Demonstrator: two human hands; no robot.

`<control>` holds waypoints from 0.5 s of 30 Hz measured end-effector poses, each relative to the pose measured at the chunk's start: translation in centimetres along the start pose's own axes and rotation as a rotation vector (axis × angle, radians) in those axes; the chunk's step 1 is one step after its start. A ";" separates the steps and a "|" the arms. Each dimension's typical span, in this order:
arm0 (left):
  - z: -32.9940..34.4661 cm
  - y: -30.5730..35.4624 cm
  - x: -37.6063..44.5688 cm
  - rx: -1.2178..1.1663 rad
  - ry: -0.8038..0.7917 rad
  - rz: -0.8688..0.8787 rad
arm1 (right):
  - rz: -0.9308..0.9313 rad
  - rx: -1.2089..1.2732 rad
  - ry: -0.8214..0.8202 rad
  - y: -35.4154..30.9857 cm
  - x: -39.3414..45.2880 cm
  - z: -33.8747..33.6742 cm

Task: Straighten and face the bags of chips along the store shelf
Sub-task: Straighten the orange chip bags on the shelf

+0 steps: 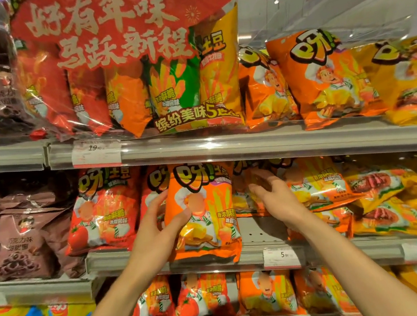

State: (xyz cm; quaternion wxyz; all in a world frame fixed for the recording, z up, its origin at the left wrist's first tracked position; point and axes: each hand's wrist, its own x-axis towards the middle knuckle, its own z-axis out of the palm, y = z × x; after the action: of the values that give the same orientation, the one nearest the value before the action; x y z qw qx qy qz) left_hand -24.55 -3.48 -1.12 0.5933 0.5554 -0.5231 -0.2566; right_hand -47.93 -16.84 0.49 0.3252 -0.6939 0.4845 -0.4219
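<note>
Left hand (155, 225) fingers gripping orange "呀!土豆" bag (204, 211), right hand (273, 197) fingers relaxed, "5" price tag (281, 257)

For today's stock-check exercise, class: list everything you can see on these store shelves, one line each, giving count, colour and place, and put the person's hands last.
multipack: one, red banner, five small bags inside, top shelf, centre-left.
brown snack bags: several, brown, far left of top and middle shelves.
orange chip bags: at least two, orange, top shelf, right of the multipack.
yellow chip bags: several, yellow, far right of top and middle shelves.
red tomato bag: one in front, red, middle shelf, left.
held orange bag: one, orange, upright at the middle shelf's front edge.
price tags: at least two legible, white and red, on the shelf rails.
bottom-shelf bags: several, red, orange, yellow and blue, partly hidden.
left hand: grips the held orange bag's left edge.
right hand: open, beside that bag, fingers toward the bags behind.
</note>
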 end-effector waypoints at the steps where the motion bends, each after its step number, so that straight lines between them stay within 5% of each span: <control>1: 1.0 -0.1 0.2 0.015 -0.014 0.012 | -0.022 0.022 -0.011 -0.4 -0.6 -0.3; 8: 7.6 0.2 2.3 0.140 -0.034 0.091 | -0.113 0.000 -0.039 -0.1 -2.3 -0.7; 15: 10.8 -2.1 4.1 0.783 -0.055 0.291 | -0.268 -0.469 0.006 1.4 -2.2 0.7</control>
State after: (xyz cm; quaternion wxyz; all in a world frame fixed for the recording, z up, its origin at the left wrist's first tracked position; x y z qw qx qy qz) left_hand -32.44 -11.88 -3.46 0.3532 0.6522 -0.6700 0.0335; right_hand -48.23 -15.12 -1.61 0.0953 -0.8071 0.4736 -0.3395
